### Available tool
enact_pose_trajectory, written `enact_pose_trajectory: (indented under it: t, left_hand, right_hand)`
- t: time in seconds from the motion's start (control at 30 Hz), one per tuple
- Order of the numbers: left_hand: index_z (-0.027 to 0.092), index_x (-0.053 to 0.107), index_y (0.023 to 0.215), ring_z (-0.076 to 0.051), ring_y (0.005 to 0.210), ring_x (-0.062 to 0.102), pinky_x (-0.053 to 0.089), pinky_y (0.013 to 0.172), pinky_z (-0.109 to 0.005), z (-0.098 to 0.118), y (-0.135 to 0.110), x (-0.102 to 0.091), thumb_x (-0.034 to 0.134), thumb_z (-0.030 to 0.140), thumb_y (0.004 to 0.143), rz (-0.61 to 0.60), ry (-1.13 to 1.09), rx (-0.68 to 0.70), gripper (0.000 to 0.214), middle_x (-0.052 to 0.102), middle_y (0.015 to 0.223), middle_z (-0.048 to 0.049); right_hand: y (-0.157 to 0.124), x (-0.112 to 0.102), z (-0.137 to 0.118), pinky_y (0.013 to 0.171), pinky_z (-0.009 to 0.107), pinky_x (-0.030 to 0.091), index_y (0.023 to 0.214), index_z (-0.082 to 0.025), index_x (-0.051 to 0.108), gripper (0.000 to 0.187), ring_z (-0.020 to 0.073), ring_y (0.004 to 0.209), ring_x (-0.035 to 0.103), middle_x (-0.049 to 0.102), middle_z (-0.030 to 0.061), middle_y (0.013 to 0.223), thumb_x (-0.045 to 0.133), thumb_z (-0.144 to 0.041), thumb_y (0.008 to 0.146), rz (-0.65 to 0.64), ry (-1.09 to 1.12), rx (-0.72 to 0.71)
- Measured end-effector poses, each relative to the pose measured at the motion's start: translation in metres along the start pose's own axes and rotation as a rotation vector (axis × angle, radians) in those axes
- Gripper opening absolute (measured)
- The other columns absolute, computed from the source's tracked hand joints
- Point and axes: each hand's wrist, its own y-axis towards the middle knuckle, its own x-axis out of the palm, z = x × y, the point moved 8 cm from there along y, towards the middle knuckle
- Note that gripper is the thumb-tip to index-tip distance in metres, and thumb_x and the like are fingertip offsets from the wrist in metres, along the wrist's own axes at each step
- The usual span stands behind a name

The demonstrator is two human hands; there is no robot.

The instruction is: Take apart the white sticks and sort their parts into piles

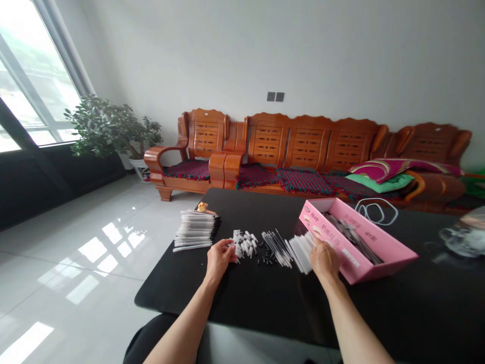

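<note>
My left hand [220,260] is at the left edge of a pile of small white pen parts [246,243]. Its fingers are curled together, and whatever lies between the tips is too small to make out. My right hand [326,259] reaches onto a row of white pen barrels [301,252], its fingertips closed at their right end. Between the hands lie thin dark pen refills [278,247] side by side and small black plugs [268,255]. To the left of my left hand, white pens with dark ends [195,230] are stacked in a row.
A pink box [359,268] holding dark sticks stands close to my right hand. Behind it lies a white cable [379,205]. A small yellow figure [202,206] sits behind the pens on the black table [257,303]. Beyond is a wooden sofa [306,141]; a clear bag [464,237] lies far right.
</note>
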Motion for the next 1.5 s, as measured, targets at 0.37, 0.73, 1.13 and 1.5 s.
enact_pose_trajectory:
  t: [0.37,0.73,1.13,1.5]
  left_hand:
    - [0.02,0.07,0.104,-0.015,0.058,0.065,0.047,0.059,-0.024,0.025,-0.004,-0.001,0.068,0.014,0.067,0.029,0.314,0.166,0.038,0.071,0.081,-0.0035]
    - [0.018,0.065,0.089,-0.021,0.082,0.062,0.042,0.072,-0.029,0.051,0.008,-0.059,0.053,0.012,0.079,0.221,1.166,0.279,0.016,0.062,0.093,-0.0073]
    - [0.02,0.059,0.086,-0.018,0.078,0.061,0.037,0.062,-0.025,0.04,0.002,-0.05,0.052,0.019,0.083,0.06,1.393,0.214,0.008,0.059,0.092,-0.0052]
    - [0.023,0.058,0.097,-0.013,0.078,0.061,0.041,0.069,-0.021,0.076,-0.062,0.053,0.04,0.021,0.093,-0.27,0.969,0.653,0.019,0.062,0.094,-0.0025]
  right_hand:
    - [0.009,0.012,0.015,0.085,0.033,0.039,0.114,-0.011,0.065,0.041,0.0234,0.091,0.061,0.068,0.0147,0.096,0.037,-0.009,0.084,0.054,-0.089,-0.117]
    - [-0.021,-0.031,-0.033,0.082,0.032,0.043,0.105,-0.012,0.065,0.031,0.0233,0.088,0.06,0.068,0.0126,0.093,0.042,-0.017,0.085,0.28,0.19,-0.315]
    - [-0.029,-0.034,-0.053,0.082,0.034,0.045,0.104,-0.012,0.065,0.032,0.0243,0.088,0.061,0.068,0.0136,0.09,0.04,-0.019,0.085,0.199,0.335,-0.318]
    - [-0.075,0.008,-0.126,0.043,0.024,0.045,0.08,-0.013,0.065,0.046,0.0145,0.046,0.06,0.066,0.0052,0.061,0.044,-0.054,0.085,-0.613,1.168,-0.139]
